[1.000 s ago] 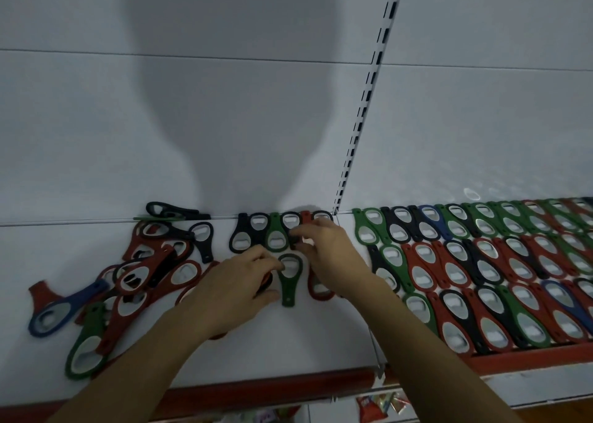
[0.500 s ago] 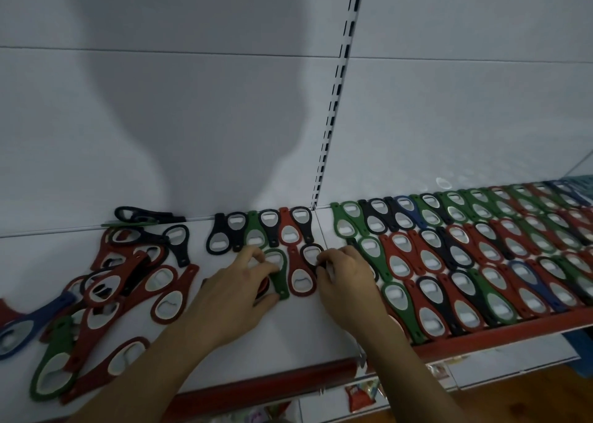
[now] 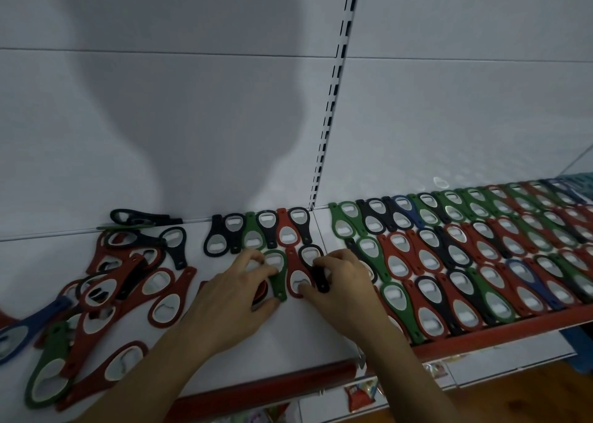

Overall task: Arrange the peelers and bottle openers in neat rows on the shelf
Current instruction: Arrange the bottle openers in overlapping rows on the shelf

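left hand point(image 3: 229, 297) grips shelf's point(image 3: 305, 336) green opener point(image 3: 275, 276), right hand point(image 3: 345, 289) black opener point(image 3: 308, 253).

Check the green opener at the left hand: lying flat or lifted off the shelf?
Flat, apparently: the green opener lies along the shelf, ring end toward the back, left hand pinching it.

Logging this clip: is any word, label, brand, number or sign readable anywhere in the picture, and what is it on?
No text here can be read.
Red packet below the shelf: it carries print, too small and blurred to read.
Bottle openers: no lettering shows on the handles or the metal inserts.
White back panel: no sign or label shows.
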`<state>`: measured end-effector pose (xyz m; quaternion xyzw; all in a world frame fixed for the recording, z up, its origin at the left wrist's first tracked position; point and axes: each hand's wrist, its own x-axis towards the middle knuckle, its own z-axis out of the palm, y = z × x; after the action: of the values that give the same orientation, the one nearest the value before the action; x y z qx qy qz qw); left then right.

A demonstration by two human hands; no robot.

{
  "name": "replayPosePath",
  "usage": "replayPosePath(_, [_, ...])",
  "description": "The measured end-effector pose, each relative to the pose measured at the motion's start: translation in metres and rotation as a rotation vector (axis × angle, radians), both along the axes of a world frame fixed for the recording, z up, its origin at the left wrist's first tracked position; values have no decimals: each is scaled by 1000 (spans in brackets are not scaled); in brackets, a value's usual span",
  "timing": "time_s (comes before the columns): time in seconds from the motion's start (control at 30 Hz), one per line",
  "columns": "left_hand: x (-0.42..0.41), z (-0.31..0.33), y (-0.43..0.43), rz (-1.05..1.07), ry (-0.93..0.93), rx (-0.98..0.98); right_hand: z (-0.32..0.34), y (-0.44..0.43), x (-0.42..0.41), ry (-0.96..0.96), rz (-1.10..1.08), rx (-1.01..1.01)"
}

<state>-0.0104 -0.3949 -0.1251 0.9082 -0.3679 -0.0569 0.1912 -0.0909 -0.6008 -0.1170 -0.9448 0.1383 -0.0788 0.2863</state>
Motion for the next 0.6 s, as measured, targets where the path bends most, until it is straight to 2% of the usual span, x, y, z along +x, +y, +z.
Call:
replayPosePath(0.27, [1, 3, 0, -15, 8, -5, -1, -2, 1, 32, 29, 7])
replayPosePath(0.37, [2, 2, 1, -7, 79, -45, -1, -1, -1, 25, 21, 26])
replayPosePath(0.43, [6, 6, 6, 13, 246, -210, 0, 4, -3, -62, -14, 30])
replayPosePath(0.53, [9, 21, 13, 64, 703, -637, 10, 21, 0, -243, -2, 152])
replayPosePath(0.6, [9, 29, 15, 46, 795, -740, 19, 36, 7, -268, 78, 312])
